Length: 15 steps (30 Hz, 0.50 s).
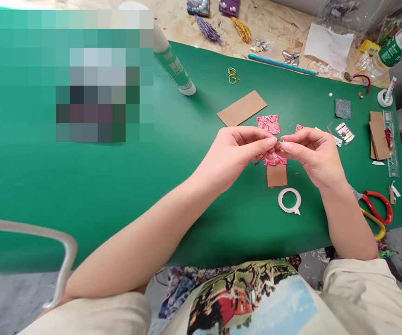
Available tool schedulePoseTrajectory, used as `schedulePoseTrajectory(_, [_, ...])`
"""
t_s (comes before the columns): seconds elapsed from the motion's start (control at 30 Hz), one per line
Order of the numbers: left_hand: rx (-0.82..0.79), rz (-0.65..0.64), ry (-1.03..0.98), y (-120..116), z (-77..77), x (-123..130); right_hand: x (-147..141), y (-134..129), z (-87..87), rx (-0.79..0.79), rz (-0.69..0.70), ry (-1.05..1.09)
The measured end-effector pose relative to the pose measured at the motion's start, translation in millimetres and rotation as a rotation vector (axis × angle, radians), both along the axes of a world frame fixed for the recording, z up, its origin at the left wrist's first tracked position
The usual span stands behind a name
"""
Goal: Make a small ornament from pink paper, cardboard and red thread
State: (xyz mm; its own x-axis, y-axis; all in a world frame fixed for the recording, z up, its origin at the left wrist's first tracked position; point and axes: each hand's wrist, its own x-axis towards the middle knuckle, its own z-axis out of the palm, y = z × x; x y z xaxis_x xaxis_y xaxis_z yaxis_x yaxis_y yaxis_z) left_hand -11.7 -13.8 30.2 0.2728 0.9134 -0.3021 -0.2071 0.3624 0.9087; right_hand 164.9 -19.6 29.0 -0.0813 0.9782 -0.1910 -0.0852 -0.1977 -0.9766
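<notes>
My left hand (pixel 237 146) is closed in a pinch on a thin dark red cord (pixel 261 159), whose loop hangs below the fingertips. Close beside it, my right hand (pixel 314 151) pinches a tiny gold-coloured piece (pixel 283 145), perhaps a bead or ring; its exact kind is too small to tell. The fingertips of both hands nearly meet. Beneath them lie a pink-patterned fabric square (pixel 275 161), partly covered, and a brown cardboard square (pixel 276 176) with a dark red edge. Another pink-patterned square (pixel 268 123) lies just beyond my left hand.
On the green table mat (pixel 173 153) lie a cardboard strip (pixel 241 108), a white tape roll (pixel 281 201) and yellow cord (pixel 233 75). Red-and-yellow scissors (pixel 378 207) rest by my right forearm. A glue bottle (pixel 178 70) stands at the back. Cardboard pieces (pixel 378 135) overlap a clear ruler (pixel 394 158).
</notes>
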Motion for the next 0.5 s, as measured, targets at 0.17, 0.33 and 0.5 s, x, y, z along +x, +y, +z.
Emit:
schedulePoseTrajectory(0.17, [0.024, -0.004, 0.006, -0.3, -0.4, -0.6, 0.6, 0.7, -0.1, -0.002, 0.002, 0.032])
schedulePoseTrajectory(0.33, [0.025, -0.002, 0.041, -0.5, -0.5, -0.7, 1.3, 1.0, -0.3, -0.012, 0.006, 0.022])
schedulePoseTrajectory(0.5, [0.031, 0.004, 0.04, -0.4, -1.9, -0.8, 1.4, 0.8, -1.3, -0.011, 0.008, 0.021])
